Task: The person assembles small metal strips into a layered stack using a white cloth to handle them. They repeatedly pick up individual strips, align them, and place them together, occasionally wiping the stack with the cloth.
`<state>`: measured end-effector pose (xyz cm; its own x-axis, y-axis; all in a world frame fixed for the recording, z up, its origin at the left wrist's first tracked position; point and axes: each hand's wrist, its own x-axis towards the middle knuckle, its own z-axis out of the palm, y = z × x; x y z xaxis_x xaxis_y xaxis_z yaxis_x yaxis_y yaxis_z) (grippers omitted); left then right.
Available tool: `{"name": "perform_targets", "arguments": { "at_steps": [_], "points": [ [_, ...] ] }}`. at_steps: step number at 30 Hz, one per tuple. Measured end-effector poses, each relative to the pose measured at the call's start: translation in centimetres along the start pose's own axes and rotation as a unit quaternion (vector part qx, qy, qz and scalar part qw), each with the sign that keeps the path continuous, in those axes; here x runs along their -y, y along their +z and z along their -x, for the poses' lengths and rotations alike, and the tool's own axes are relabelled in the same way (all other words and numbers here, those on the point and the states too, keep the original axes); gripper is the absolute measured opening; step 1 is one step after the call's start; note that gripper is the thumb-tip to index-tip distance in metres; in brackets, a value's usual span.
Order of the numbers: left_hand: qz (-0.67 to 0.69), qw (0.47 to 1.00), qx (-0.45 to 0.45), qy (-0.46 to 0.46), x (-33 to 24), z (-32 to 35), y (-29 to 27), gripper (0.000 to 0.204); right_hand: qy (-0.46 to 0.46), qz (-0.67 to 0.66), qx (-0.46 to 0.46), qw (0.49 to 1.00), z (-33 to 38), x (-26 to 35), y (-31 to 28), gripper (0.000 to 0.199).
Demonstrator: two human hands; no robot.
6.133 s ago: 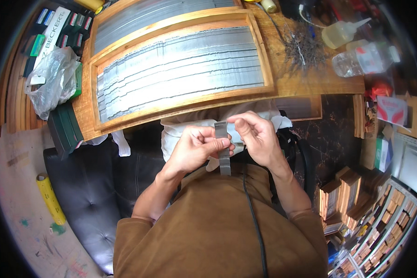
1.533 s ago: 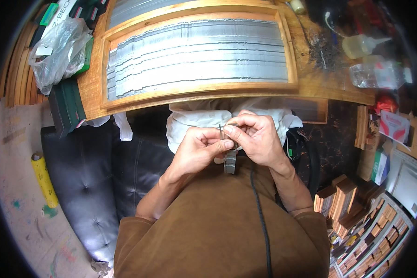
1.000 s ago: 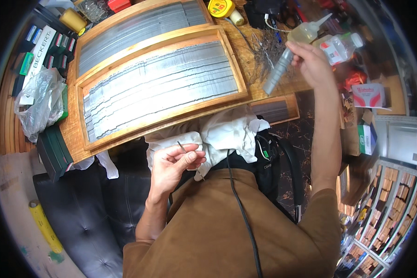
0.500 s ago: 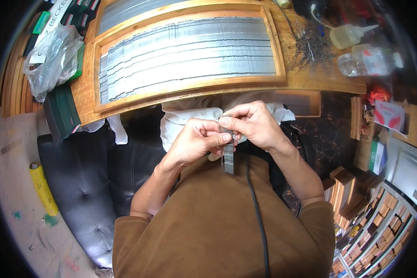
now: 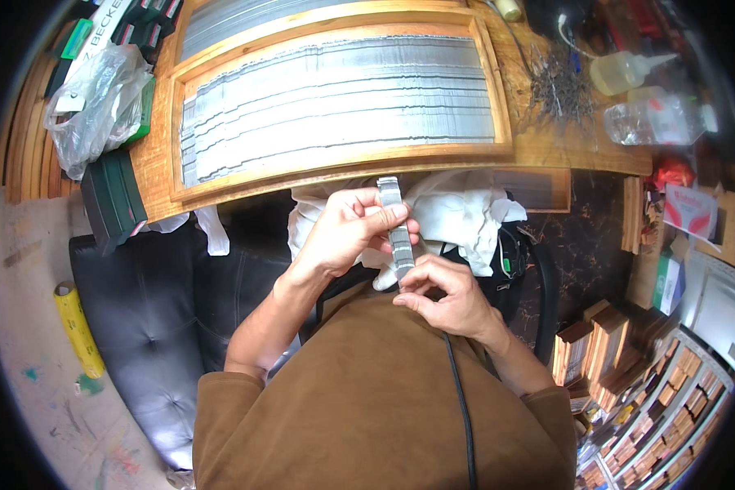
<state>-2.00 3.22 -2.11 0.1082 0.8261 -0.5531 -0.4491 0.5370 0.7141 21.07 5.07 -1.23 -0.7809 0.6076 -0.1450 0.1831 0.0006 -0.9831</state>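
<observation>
A narrow, grey, banded strip, seemingly made of thin flat metal pieces (image 5: pixel 399 239), is gripped by the left hand (image 5: pixel 355 233), with the thumb laid over it and the fingers curled behind. At its near end the right hand (image 5: pixel 453 298) is held with bent fingers and the thumb set apart; whether that end is pinched or only touched cannot be told. The strip is probably clasped near mid-length so that both ends are left exposed, and its pieces are presumably pressed together by the thumb. Its long axis is directed away from the torso, with the far end tipped slightly left, toward a shallow, rectangular wooden tray (image 5: pixel 343 164), and the near end pointed back at the body. The tray, filled with silvery metal rows (image 5: pixel 327 90), is set beyond the hands on a brown wooden surface (image 5: pixel 572 153), apparently to be within reach. A crumpled white cloth (image 5: pixel 457 214) is draped just behind the hands, perhaps as a lap cover.
</observation>
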Motion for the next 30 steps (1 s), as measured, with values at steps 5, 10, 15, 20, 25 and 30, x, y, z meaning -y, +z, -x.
{"name": "perform_targets", "arguments": {
  "at_steps": [5,10,15,20,25,30],
  "points": [
    [0.003,1.000,-0.011,-0.009,-0.5,-0.4,-0.3,0.028,-0.063,-0.032,-0.055,0.996,-0.3,-1.9,2.3,0.023],
    [0.022,1.000,-0.019,-0.012,-0.6,-0.4,-0.7,0.031,-0.038,-0.081,-0.026,0.996,-0.9,-1.8,2.3,0.025],
    [-0.009,1.000,0.000,-0.020,-0.9,-0.4,-0.8,0.026,-0.003,-0.082,0.003,0.997,-1.1,-1.2,1.8,0.015],
    [-0.084,0.996,-0.015,0.040,-0.8,0.8,-0.1,0.020,-0.002,-0.008,0.016,1.000,-2.9,0.6,-2.1,0.021],
    [-0.056,0.996,-0.029,0.064,0.7,2.8,1.8,0.017,0.057,-0.143,-0.117,0.981,-6.5,2.4,-1.9,0.026],
    [-0.066,0.994,-0.034,0.084,1.7,3.7,1.7,0.020,0.037,-0.096,-0.074,0.992,-7.6,1.4,-0.9,0.013]
  ]
}}
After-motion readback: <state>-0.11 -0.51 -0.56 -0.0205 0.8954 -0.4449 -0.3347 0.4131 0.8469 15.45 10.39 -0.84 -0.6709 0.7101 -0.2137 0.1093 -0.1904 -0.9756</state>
